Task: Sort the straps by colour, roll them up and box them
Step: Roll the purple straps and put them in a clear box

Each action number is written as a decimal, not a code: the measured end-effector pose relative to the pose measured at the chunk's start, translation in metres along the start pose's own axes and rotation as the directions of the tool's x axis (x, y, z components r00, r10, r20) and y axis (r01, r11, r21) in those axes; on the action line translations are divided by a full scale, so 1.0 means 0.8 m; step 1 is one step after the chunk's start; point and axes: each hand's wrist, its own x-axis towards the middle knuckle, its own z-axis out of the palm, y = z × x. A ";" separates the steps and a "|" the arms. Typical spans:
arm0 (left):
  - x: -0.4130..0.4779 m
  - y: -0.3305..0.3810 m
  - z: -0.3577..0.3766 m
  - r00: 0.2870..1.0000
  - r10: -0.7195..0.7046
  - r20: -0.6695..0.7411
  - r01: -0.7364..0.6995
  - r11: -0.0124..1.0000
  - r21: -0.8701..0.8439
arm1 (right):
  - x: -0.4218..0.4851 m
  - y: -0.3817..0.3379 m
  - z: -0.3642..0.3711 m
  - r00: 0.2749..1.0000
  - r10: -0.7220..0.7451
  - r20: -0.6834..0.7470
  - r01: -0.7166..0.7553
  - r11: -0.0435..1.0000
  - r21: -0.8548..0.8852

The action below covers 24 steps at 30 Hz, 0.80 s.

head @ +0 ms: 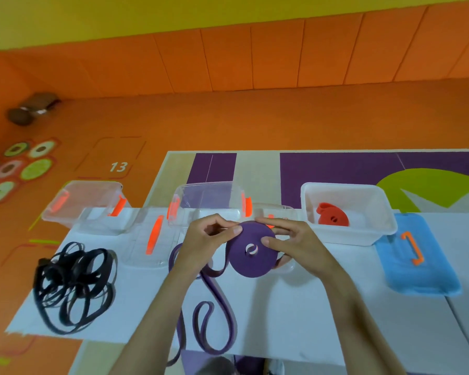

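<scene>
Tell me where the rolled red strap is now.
In the head view, the rolled red strap lies inside the white box on the right, between the blue lid and the right hand.

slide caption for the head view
Left hand and right hand roll a purple strap; red roll boxed, black straps loose.

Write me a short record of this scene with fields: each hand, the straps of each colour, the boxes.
left hand: pinches the edge of the purple roll
right hand: holds the purple roll, thumb on its face
purple tail: loose on the table, not yet rolled
black straps: tangled pile at left, unrolled
red roll: inside the white box
no strap seen inside: left clear box, middle clear box
blue lid: right of the white box
</scene>
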 end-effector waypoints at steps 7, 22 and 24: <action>-0.010 -0.027 -0.059 0.995 -0.027 0.097 0.032 0.999 -0.041 | 0.028 0.014 0.042 0.999 0.018 -0.048 -0.013 0.994 0.109; 0.035 -0.102 -0.173 0.978 0.204 0.044 -0.205 0.978 0.023 | 0.098 0.003 0.196 0.909 0.053 -0.413 0.028 0.982 0.187; 0.031 -0.112 -0.188 0.976 0.220 0.000 -0.219 0.975 0.015 | 0.106 0.002 0.229 0.892 0.058 -0.449 0.036 0.980 0.198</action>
